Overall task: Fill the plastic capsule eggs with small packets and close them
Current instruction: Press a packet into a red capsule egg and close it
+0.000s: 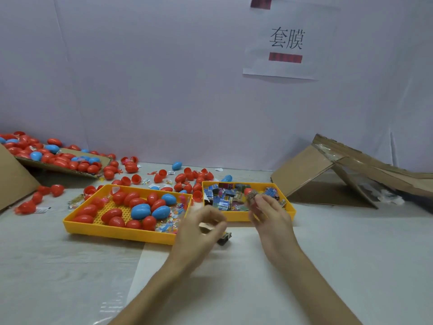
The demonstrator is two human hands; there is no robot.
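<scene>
White sheeting covers your bench (351, 242), where 2 trays (98, 227) hold eggs (140, 211) and packets (222, 200). Your right hand (269, 214) pinches a red egg (248, 191) over the packets; your left hand (199, 224) curls, blurred, its hold unclear.

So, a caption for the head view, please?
Right hand pinches a packet over the packet tray; left hand curls beside the egg tray.

- Plain white wall (164, 78) ahead of me, with faint vertical creases.
- Paper sign (285, 41) on it, upper right: printed characters, two red bars.
- Desk (351, 242) covered in whitish sheeting.
- Collapsed cardboard box (328, 174) far right, cardboard flap (14, 179) at left edge.
- Even, soft light.
</scene>
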